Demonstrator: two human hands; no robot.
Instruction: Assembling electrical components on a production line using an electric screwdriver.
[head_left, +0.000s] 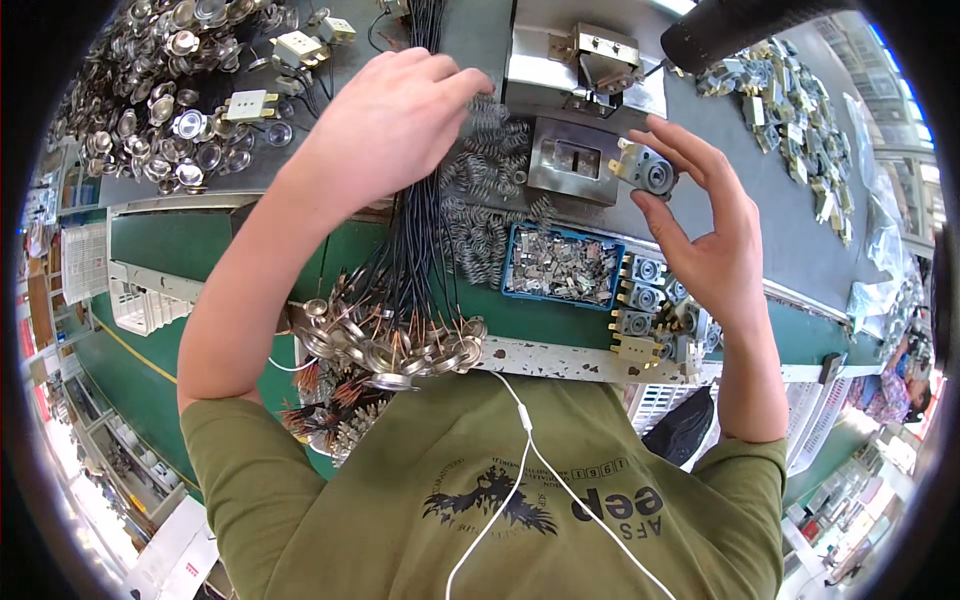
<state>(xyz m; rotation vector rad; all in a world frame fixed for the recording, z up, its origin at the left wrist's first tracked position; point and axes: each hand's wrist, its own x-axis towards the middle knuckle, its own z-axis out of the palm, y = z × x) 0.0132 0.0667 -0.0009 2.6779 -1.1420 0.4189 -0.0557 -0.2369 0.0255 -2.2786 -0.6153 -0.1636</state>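
Between the thumb and fingertips of my right hand [710, 225] is a small cream-and-grey block [648, 172] with a round socket and brass tabs. It is held up beside a metal fixture block [574, 160] with a recessed slot. My left hand [400, 115] reaches across the bundle of black wires [418, 215], its fingers curled down at the top of a pile of coil springs [487, 165]. The fingertips partly hide from view, so whatever they pinch cannot be made out.
A blue tray [508, 262] of small metal pieces stands near the bench edge, beside several finished-looking blocks [640, 297]. Metal cups [165, 110] are heaped at left, more blocks [790, 130] at far right. A small press [605, 60] and a black tube [740, 30] stand at the back.
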